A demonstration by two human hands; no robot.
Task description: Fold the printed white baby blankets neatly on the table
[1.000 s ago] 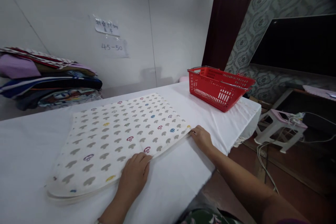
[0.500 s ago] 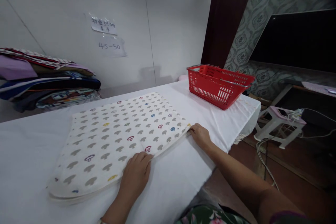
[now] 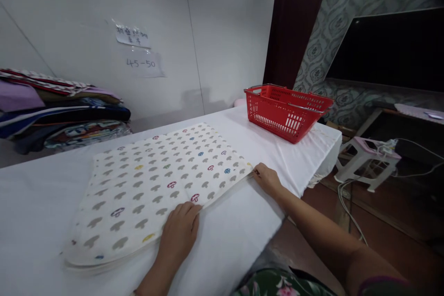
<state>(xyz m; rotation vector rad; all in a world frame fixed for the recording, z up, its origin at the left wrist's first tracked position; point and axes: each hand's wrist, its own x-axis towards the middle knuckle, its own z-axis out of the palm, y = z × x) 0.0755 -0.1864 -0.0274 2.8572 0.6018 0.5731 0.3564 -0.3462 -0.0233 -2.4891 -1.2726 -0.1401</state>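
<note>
A white folded cloth (image 3: 163, 185) printed with grey, red, blue and yellow mushrooms lies flat in layers on a white-covered table (image 3: 236, 226). At the middle of its near edge, my left hand (image 3: 180, 231) has its fingers curled over the fabric, with the thumb side partly hidden. My right hand (image 3: 267, 179) pinches the cloth's right corner between thumb and fingers. The cloth's near left corner is rounded, and the layers beneath show along that side.
A red plastic basket (image 3: 284, 118) with metal handles stands at the table's far right. Folded clothes (image 3: 65, 111) are stacked at the left. Beyond the table's right edge are a white and pink stool (image 3: 369, 159) and loose cables on the floor.
My right hand has shifted slightly to the right at the corner. My left hand stays in place on the near edge. The camera view has turned a little.
</note>
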